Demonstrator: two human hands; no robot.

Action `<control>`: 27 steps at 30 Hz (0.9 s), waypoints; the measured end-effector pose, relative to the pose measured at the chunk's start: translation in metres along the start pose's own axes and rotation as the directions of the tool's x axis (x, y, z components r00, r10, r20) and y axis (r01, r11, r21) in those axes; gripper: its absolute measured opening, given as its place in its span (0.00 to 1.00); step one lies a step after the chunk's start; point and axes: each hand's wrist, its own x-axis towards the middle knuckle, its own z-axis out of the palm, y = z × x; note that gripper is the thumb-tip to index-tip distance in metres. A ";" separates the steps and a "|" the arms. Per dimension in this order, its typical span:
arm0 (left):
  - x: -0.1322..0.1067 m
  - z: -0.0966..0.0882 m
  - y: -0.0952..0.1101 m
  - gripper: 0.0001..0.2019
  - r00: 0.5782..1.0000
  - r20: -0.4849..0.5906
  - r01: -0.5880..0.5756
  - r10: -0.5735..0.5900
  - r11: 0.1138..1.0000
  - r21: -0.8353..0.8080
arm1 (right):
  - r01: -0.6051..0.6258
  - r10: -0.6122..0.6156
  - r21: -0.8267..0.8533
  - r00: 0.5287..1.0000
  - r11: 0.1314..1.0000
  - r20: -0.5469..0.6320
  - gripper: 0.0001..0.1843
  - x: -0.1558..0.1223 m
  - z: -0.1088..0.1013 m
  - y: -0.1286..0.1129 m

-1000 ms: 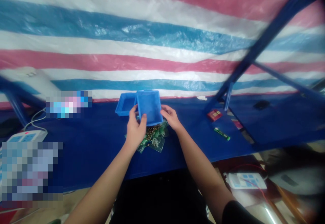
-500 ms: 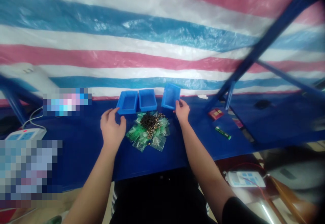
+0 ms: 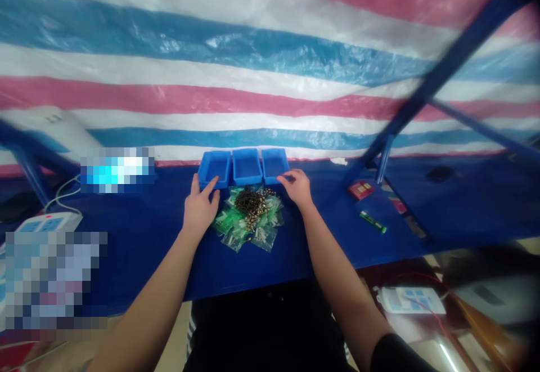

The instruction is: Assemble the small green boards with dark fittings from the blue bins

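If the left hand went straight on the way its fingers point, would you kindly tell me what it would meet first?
Most likely the near side of the leftmost blue rectangular plastic tray; the left hand overlaps its edge in the picture, though contact is hard to judge.

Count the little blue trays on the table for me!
3, in one row behind the pile of small parts: the left tray, the middle tray and the right tray. Blurred areas could hide more.
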 end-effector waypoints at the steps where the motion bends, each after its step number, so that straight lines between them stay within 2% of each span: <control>1: 0.000 0.000 0.000 0.24 1.000 0.001 0.001 -0.001 1.000 0.007 | 0.002 -0.003 -0.010 0.999 1.000 -0.039 0.16 -0.001 0.002 0.001; 3: -0.001 0.001 0.001 0.24 1.000 0.004 0.009 -0.009 1.000 0.014 | -0.002 -0.002 -0.030 0.994 1.000 -0.107 0.17 -0.003 0.007 0.002; 5: -0.002 0.002 0.003 0.24 1.000 0.007 0.009 -0.009 1.000 0.014 | -0.012 0.007 -0.035 0.992 0.999 -0.126 0.17 -0.004 0.013 0.001; 12: -0.002 0.005 0.003 0.26 1.000 0.028 -0.014 0.014 1.000 0.007 | -0.031 0.031 0.017 0.999 0.999 -0.018 0.18 -0.007 0.017 -0.004; 17: -0.001 0.004 -0.004 0.25 1.000 0.010 -0.022 0.023 0.990 -0.140 | -0.012 0.011 0.065 1.000 0.998 0.013 0.18 -0.007 0.011 -0.003; 20: -0.001 0.005 -0.005 0.25 1.000 0.012 -0.019 0.021 0.987 -0.161 | -0.018 0.015 0.089 0.999 0.996 0.032 0.17 -0.008 0.010 -0.003; 24: -0.001 0.007 -0.005 0.27 0.999 0.026 -0.019 0.023 0.990 -0.141 | -0.017 0.015 0.066 0.999 0.998 0.032 0.16 -0.008 0.010 -0.005; 27: -0.004 0.003 -0.003 0.26 0.999 -0.032 -0.017 0.013 0.988 -0.151 | 0.015 -0.015 -0.026 1.000 1.000 -0.011 0.15 -0.010 0.009 -0.008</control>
